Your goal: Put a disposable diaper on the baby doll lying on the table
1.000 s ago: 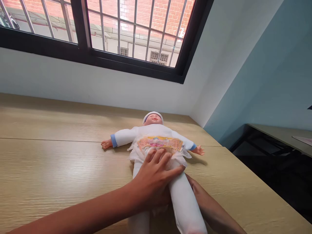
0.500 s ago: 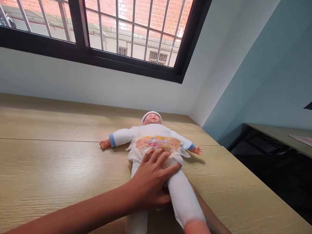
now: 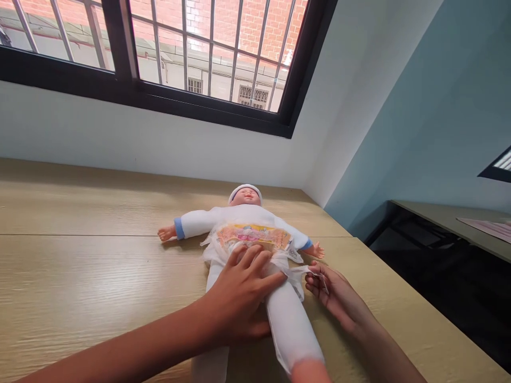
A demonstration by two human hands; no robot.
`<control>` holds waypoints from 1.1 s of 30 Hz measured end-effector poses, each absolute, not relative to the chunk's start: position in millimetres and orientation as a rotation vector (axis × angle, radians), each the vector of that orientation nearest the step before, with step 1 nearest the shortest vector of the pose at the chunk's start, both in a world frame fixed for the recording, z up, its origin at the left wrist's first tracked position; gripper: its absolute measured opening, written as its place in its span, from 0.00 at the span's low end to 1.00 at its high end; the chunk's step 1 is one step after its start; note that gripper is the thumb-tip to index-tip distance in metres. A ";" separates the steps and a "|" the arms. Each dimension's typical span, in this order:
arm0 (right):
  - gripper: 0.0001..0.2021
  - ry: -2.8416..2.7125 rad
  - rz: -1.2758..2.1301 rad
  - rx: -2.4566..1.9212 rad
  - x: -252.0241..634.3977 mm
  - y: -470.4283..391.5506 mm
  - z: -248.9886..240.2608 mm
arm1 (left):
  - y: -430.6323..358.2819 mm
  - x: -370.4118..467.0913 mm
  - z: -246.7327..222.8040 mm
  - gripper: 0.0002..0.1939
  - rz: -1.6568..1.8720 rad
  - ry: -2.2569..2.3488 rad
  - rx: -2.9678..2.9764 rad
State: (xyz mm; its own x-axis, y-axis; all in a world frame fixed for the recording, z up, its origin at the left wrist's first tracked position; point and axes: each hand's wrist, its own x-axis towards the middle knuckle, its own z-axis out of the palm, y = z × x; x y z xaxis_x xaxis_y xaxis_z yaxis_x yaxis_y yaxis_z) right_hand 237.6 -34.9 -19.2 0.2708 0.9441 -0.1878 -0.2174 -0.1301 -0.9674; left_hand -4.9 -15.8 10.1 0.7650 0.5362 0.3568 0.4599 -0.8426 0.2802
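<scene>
Head view, forward and down over table [image 3: 88, 287]

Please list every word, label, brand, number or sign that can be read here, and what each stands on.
None can be read with certainty.
White disposable diaper, orange-and-yellow printed front band: shows what looks like lettering, too blurred to read.
Same diaper, loose side edge by the doll's blue cuff: small dark marks, too small to read.
Pale pink striped sheet on the grey-green table: no legible text.
</scene>
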 end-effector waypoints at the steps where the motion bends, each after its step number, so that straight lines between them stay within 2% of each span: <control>1: 0.13 -0.745 1.182 -1.297 238.1 -33.5 -19.8 | -16.0 -5.1 10.5 0.24 0.637 0.796 2.787; 9: 0.24 -0.808 1.034 -1.376 246.4 -20.5 -26.1 | -18.8 -4.0 17.0 0.19 0.585 0.807 2.803; 14: 0.24 -0.872 1.028 -1.366 244.5 -23.6 -30.6 | -28.5 -3.6 19.4 0.14 0.539 0.815 2.809; 22: 0.26 -0.870 1.094 -1.382 238.0 -24.7 -27.5 | -46.6 -2.1 14.4 0.17 0.516 0.828 2.892; 25: 0.25 -0.895 1.103 -1.372 234.1 -26.1 -27.5 | -52.6 -1.1 6.0 0.19 0.606 0.806 3.047; 29: 0.23 -0.947 1.118 -1.344 229.9 -26.7 -27.5 | -56.3 1.0 -5.7 0.16 0.812 0.796 3.220; 33: 0.23 -0.937 1.102 -1.350 228.4 -25.8 -28.7 | -54.6 0.8 -8.6 0.16 0.855 0.744 3.271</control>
